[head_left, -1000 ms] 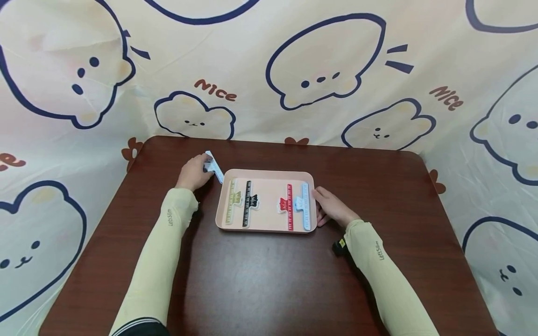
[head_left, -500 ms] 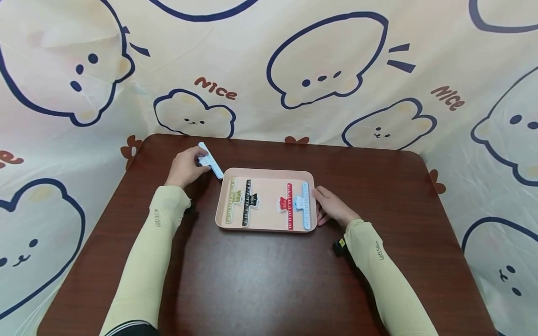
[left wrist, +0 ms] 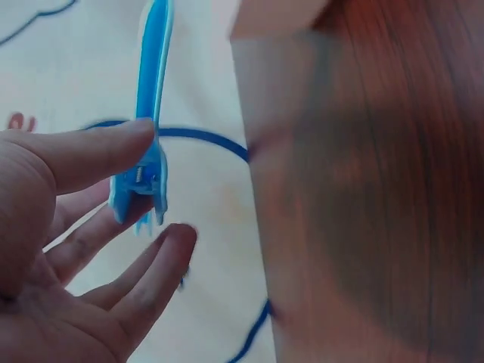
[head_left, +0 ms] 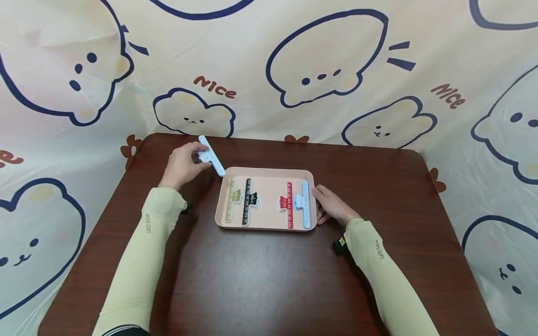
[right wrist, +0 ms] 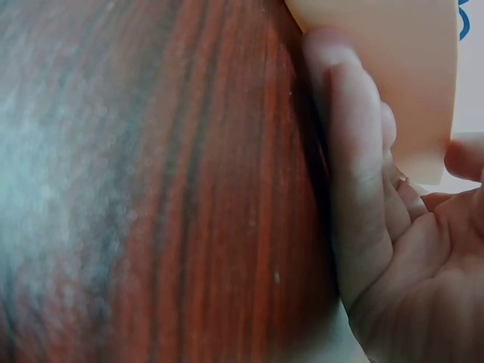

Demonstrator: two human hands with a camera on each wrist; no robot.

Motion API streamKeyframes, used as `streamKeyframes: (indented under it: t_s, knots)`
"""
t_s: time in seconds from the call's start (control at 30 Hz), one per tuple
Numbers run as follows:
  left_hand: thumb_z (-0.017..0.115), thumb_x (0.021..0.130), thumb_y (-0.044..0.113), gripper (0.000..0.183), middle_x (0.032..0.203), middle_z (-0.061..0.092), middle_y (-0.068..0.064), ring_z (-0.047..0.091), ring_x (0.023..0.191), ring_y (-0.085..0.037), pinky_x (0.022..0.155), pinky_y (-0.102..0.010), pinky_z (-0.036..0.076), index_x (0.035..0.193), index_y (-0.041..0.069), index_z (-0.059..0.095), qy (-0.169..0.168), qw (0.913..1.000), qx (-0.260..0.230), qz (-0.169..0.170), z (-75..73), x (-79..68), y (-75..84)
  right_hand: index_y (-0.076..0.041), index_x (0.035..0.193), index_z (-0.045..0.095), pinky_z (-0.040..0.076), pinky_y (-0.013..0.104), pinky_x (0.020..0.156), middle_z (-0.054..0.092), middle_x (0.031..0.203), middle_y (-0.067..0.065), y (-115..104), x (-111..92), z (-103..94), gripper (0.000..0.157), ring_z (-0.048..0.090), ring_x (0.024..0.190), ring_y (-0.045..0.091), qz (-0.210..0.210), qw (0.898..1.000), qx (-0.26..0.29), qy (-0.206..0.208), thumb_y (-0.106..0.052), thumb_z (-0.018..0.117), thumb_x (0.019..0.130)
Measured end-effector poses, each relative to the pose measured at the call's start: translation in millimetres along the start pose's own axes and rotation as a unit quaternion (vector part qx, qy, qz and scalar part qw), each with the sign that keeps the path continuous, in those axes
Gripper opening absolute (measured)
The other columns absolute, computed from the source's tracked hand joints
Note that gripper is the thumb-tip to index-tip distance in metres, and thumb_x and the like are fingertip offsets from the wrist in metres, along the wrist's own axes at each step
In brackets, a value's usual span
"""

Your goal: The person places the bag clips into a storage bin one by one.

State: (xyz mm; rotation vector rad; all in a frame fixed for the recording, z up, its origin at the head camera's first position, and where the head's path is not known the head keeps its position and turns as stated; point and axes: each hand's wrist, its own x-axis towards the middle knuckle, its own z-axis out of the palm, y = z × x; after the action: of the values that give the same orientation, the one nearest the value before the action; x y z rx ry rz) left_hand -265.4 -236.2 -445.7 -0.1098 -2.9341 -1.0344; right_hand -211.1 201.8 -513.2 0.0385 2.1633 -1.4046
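My left hand [head_left: 180, 163] pinches a light blue bag clip [head_left: 212, 156] between thumb and fingers, above the table just off the tray's far left corner. The left wrist view shows this clip [left wrist: 153, 76] edge-on, with its spring visible near the thumb. My right hand [head_left: 334, 205] grips the right edge of a pink tray [head_left: 265, 228]. In the right wrist view its thumb is at the rim and its fingers lie against the tray's underside [right wrist: 408, 83]. On the tray lie a green clip [head_left: 230, 200], a black clip [head_left: 246, 203], a red clip [head_left: 290, 205] and another blue clip [head_left: 306, 205].
The tray stands on a dark brown wooden table [head_left: 252, 280] with rounded far corners. A pale cloth [head_left: 252, 56] printed with blue-outlined cartoon animals hangs behind and at both sides. Between the black and red clips, the tray's bottom shows bare.
My left hand has moved left and up with the blue clip, which comes out further from behind the fingers. The right hand and the tray keep their place.
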Motion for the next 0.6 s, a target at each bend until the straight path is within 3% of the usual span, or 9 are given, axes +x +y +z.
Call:
streamKeyframes:
  t_s: [0.3,0.6]
  knots:
    - [0.083,0.087,0.005,0.048,0.138,0.061,-0.015,0.064,0.116,-0.035,0.103,-0.052,0.053,0.132,0.009,0.066,-0.074,0.9947,-0.065,0.027,13.3,-15.1,33.9,-0.007,0.124,0.046,0.060,0.038,0.057,0.058,0.081,0.011,2,1,-0.1,0.040,0.062,0.061,0.019,0.002,1.000,-0.003,0.000,-0.043,0.033,0.113]
    - [0.087,0.084,0.008,0.049,0.134,0.065,-0.013,0.065,0.114,-0.034,0.096,-0.051,0.057,0.130,0.013,0.069,-0.120,0.9887,-0.073,0.051,22.0,-25.3,53.9,-0.007,0.122,0.047,0.060,0.038,0.056,0.059,0.080,0.011,1,1,0.0,0.039,0.062,0.061,0.019,0.000,1.000,0.001,-0.001,-0.043,0.033,0.113]
